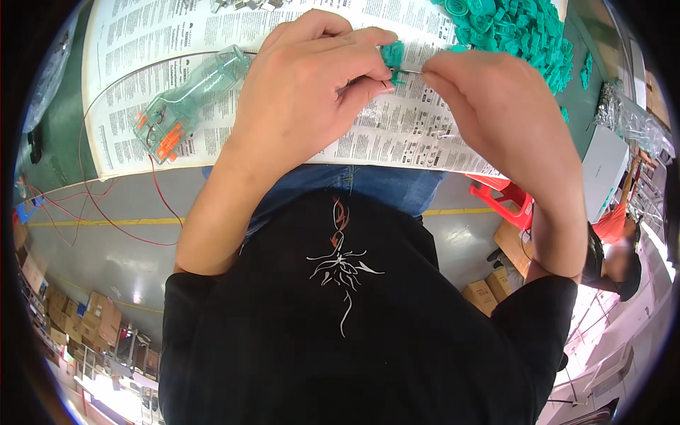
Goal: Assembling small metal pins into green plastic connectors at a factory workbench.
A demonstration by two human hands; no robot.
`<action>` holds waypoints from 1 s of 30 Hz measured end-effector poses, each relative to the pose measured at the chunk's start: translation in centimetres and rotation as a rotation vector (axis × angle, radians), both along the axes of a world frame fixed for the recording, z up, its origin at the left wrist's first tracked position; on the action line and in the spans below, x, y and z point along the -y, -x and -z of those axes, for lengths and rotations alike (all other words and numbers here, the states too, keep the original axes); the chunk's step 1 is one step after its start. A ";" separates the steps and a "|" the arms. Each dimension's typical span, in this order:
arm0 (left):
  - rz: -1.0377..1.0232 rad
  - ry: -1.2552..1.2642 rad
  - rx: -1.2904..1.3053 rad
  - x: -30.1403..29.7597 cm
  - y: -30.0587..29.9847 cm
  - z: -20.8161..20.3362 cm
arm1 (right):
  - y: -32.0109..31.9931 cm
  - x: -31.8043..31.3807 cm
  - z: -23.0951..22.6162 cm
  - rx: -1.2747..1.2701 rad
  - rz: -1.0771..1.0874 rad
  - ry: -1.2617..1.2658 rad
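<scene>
My left hand pinches a small teal plastic part between thumb and fingers above the printed paper sheet that covers the table. My right hand meets it from the right, its fingertips closed on a thin metal pin that touches the teal part. A heap of several more teal plastic parts lies at the far right of the sheet, just beyond my right hand.
A clear green plastic tool with orange parts lies on the sheet at left, red wires trailing off the table edge. A clear bag of small metal pieces and a white box sit at right. A red stool and cardboard boxes stand on the floor.
</scene>
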State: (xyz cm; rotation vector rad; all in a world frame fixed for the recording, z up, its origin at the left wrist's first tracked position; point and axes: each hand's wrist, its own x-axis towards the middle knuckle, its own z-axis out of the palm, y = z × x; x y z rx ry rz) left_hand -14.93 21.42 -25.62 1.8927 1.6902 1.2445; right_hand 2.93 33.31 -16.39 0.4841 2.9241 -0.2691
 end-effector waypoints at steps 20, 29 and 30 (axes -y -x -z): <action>-0.002 -0.007 0.018 -0.1 0.0 0.2 | 0.6 2.5 -1.1 0.021 0.037 -0.252; -0.007 -0.010 0.032 -0.2 0.1 0.1 | 1.3 2.3 -1.4 0.052 -0.009 -0.275; -0.008 -0.007 0.036 -0.1 0.1 0.1 | 1.3 2.3 -1.4 0.050 -0.030 -0.280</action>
